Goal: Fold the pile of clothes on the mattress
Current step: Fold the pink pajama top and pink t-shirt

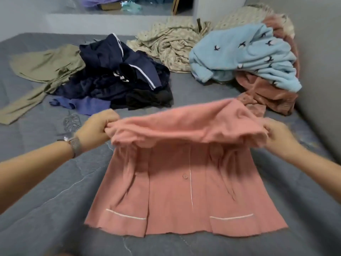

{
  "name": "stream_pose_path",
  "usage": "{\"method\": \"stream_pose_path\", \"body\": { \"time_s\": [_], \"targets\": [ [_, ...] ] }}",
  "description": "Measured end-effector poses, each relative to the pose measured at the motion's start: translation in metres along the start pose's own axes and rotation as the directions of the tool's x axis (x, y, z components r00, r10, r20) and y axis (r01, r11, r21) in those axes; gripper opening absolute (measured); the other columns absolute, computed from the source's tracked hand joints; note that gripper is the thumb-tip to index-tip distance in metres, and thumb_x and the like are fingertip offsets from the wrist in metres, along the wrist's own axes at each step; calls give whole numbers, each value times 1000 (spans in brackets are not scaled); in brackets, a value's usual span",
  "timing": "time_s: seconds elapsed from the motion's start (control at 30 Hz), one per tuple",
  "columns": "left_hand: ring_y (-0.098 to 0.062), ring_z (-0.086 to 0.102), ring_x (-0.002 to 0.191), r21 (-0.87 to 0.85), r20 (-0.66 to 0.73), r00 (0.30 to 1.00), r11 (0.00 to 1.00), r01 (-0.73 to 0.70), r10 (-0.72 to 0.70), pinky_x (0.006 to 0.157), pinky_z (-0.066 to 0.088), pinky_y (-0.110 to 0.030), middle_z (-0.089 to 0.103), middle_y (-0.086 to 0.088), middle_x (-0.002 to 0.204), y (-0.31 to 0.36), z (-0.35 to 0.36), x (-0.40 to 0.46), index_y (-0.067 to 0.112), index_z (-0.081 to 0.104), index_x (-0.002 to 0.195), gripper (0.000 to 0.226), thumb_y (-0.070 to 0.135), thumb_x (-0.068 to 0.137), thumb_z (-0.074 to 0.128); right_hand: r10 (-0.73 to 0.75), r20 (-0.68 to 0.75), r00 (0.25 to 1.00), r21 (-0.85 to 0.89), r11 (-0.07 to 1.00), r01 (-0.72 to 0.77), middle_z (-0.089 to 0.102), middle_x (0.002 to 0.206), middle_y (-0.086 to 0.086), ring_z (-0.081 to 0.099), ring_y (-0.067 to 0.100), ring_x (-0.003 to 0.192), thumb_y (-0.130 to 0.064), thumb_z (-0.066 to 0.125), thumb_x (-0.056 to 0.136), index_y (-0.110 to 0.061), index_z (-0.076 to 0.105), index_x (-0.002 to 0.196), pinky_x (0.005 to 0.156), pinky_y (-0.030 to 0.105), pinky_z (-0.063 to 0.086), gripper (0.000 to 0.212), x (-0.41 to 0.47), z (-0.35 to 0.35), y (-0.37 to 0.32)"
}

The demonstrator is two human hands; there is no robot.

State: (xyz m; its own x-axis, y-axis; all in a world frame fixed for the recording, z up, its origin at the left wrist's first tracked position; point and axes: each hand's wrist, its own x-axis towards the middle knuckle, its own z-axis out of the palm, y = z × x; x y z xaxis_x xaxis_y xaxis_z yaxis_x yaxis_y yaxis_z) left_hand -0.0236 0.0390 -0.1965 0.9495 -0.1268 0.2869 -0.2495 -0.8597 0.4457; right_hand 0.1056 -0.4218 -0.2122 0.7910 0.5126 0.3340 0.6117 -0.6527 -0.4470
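A pink button-up top with white piping (184, 191) lies front-up on the grey mattress (46, 191), its hem nearest me. Its upper part is lifted off the bed and doubled toward me. My left hand (97, 128) grips the raised fold at its left end, and my right hand (276, 137) grips it at the right end. Unfolded clothes lie farther back: a dark navy heap with white stripes (120, 76), an olive garment (46, 69) at the left and a light blue fleece with bird prints (245, 56) at the right.
A beige patterned cloth (175, 43) is spread at the back of the bed. A brownish-pink garment (267, 97) sits under the blue fleece by the grey wall (321, 71) on the right. A low ledge (110, 21) runs behind the mattress.
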Motion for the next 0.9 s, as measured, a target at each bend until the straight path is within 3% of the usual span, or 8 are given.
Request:
{"method": "stream_pose_path", "body": {
  "time_s": [0.17, 0.33, 0.43, 0.5, 0.6, 0.7, 0.8, 0.9],
  "targets": [
    [-8, 48, 70, 352, 162, 981, 923, -157, 105, 61, 31, -26, 51, 16, 81, 9, 35, -128, 29, 45, 74, 13, 23, 65, 51, -141, 264, 954, -293, 931, 219, 48, 82, -13, 44, 15, 73, -26, 47, 68, -31, 41, 76, 58, 25, 28, 11, -125, 15, -17],
    [-17, 61, 67, 480, 216, 968, 877, 6, -125, 50, 30, -23, 44, 11, 83, 11, 88, -185, 33, 41, 80, 22, 35, 63, 55, 124, 206, 971, -395, 918, -33, 57, 77, -6, 63, 21, 66, -25, 43, 65, -32, 35, 81, 51, 21, 22, 20, -185, 61, -27],
    [-18, 64, 73, 448, 160, 973, 890, 78, -165, 54, 34, -24, 54, 10, 83, 28, 81, -176, 36, 44, 87, 50, 27, 47, 73, 218, 244, 945, -473, 877, -80, 64, 79, 1, 67, 24, 66, -21, 73, 33, -27, 42, 92, 51, 29, 43, 67, -174, 56, -47],
    [-14, 59, 91, 390, 239, 965, 921, 10, -112, 65, 43, -29, 56, 11, 100, 43, 75, -178, 40, 50, 102, 68, 25, 37, 61, 169, 314, 934, -514, 858, 18, 67, 102, 5, 67, 26, 85, -27, 73, 21, -26, 50, 112, 61, 38, 53, 93, -174, 54, -59],
    [-7, 49, 107, 305, 362, 927, 928, -213, 94, 86, 39, -27, 54, 14, 119, 49, 70, -183, 40, 54, 118, 76, 26, 44, 55, -85, 444, 892, -420, 860, 291, 57, 127, -3, 51, 20, 110, -35, 56, 44, -40, 50, 128, 76, 42, 50, 84, -180, 53, -70],
    [-7, 61, 102, 263, 357, 921, 929, -262, 159, 88, 37, -24, 65, 14, 116, 42, 72, -188, 43, 58, 112, 42, 30, 73, 49, -199, 478, 855, -358, 845, 397, 60, 122, -15, 54, 14, 108, -40, 46, 68, -49, 53, 115, 75, 36, 49, 49, -182, 49, -73],
    [-12, 68, 91, 50, 211, 977, 999, -4, -7, 86, 43, -15, 72, 12, 103, 41, 69, -193, 45, 58, 108, 37, 28, 79, 43, -137, 403, 905, -169, 961, 221, 67, 106, -23, 64, 8, 96, -30, 44, 74, -40, 52, 111, 78, 28, 49, 40, -179, 46, -63],
    [-9, 64, 76, -100, 1, 984, 979, 180, -180, 74, 43, -12, 66, 29, 88, 45, 60, -185, 43, 59, 108, 39, 33, 76, 40, 48, 258, 965, 34, 998, -59, 57, 106, -42, 60, 3, 97, -21, 40, 74, -43, 52, 111, 91, 5, 36, 45, -167, 36, -59]
  ]
}}
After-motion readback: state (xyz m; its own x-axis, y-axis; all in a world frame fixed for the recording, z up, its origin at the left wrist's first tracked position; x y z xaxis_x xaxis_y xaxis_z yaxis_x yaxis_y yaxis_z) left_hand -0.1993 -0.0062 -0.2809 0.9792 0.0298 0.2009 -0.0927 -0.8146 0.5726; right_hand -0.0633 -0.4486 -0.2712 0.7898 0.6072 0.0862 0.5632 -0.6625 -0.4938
